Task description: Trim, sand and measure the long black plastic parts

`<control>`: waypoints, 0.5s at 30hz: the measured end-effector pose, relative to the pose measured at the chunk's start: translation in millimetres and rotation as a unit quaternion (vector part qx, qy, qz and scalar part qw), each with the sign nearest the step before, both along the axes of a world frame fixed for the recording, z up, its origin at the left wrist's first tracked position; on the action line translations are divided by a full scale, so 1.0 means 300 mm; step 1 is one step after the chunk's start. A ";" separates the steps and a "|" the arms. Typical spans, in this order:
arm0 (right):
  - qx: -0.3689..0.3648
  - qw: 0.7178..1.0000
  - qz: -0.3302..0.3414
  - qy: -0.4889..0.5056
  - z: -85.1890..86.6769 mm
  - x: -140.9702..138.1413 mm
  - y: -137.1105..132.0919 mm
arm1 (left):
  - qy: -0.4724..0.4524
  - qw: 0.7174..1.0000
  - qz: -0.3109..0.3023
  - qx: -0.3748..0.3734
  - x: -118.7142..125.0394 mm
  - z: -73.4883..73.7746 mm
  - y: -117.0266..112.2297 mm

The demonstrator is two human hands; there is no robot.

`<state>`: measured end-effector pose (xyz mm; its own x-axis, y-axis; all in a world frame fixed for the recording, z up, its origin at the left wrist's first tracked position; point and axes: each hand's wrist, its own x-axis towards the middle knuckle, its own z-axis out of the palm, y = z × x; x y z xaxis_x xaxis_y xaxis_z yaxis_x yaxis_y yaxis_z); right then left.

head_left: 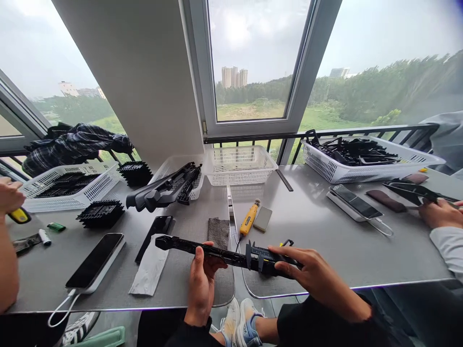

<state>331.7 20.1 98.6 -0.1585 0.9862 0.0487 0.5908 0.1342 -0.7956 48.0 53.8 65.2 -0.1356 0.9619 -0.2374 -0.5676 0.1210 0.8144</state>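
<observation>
My left hand [203,279] is closed around the middle of a long black plastic part [184,245], held slantwise above the front edge of the tables. In my right hand [313,270] is a black caliper [258,255], its jaws set against the part's right portion. The right fingers partly cover the caliper and that end of the part. Under the part's left end lies a white paper [149,270]. Beyond my hands are a yellow rotary tool [249,218], a grey block [263,219] and a dark grey cloth [218,232].
White baskets stand at the back: one of black parts [372,173], another basket [242,179], and one under long black parts [164,190]. Phones [94,262] lie left and right. Co-workers' hands [441,212] are at both sides. A seam [237,284] separates two tables.
</observation>
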 end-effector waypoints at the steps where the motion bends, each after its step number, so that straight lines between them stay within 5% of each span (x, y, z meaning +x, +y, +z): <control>1: 0.003 1.000 0.001 0.004 -0.006 -0.002 0.000 | 0.000 1.000 0.004 -0.003 0.000 -0.004 -0.001; 5: 0.042 0.997 -0.061 0.019 -0.047 0.064 0.027 | 0.000 0.999 0.020 -0.025 0.006 -0.038 -0.007; 9: 0.121 0.926 -0.357 -0.014 -0.137 0.215 0.101 | -0.046 0.997 0.049 -0.048 0.016 -0.070 -0.002; 15: 0.123 0.933 -0.302 -0.151 -0.321 0.250 0.162 | -0.095 0.995 -0.038 -0.016 -0.008 -0.063 0.039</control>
